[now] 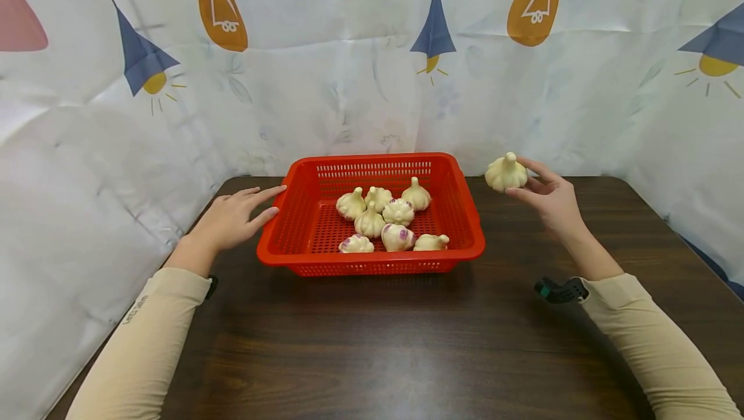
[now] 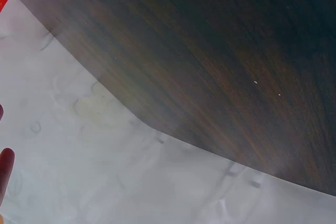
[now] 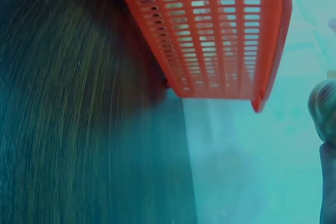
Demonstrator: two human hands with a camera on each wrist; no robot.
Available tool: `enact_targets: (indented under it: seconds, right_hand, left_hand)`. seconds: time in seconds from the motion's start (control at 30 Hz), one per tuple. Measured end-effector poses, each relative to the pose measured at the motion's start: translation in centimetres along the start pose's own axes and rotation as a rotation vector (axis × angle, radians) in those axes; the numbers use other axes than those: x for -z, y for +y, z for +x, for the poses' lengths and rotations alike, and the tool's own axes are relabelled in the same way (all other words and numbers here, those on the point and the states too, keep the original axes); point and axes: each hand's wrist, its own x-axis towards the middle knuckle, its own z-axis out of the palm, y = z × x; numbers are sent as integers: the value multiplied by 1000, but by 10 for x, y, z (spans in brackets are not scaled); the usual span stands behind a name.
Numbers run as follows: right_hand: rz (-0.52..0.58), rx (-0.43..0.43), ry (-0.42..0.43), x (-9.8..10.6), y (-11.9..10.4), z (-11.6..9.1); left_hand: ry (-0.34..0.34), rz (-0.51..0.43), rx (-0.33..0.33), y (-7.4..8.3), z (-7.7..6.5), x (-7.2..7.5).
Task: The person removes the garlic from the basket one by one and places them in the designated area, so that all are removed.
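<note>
My right hand point(image 1: 551, 199) pinches a whitish garlic bulb point(image 1: 503, 175) between thumb and fingers, holding it raised to the right of a red slotted plastic basket point(image 1: 372, 258). The bulb's stem points up. At the right edge of the right wrist view, part of that garlic bulb point(image 3: 325, 107) shows against the thumb. Inside the basket lie several more garlic bulbs point(image 1: 369, 221), some streaked purple. My left hand point(image 1: 234, 218) is at the basket's left side, its extended fingers at the rim. The left wrist view catches only fingertips point(image 2: 5, 169) at its left edge.
The basket stands toward the back of a dark wooden table point(image 1: 372, 342). A white curtain point(image 1: 372, 97) printed with lamps and bulbs hangs behind the table and along its sides. A dark strap point(image 1: 560, 291) sits at the right wrist.
</note>
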Motion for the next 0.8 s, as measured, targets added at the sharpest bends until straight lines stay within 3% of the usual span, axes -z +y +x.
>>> enact_targets:
  seconds: [0.47, 0.8]
  right_hand:
    - [171, -51, 83, 32, 14, 5]
    - [153, -129, 132, 62, 19, 3]
  left_hand:
    - [-3, 0, 4, -1, 0, -1]
    - [3, 0, 3, -1, 0, -2]
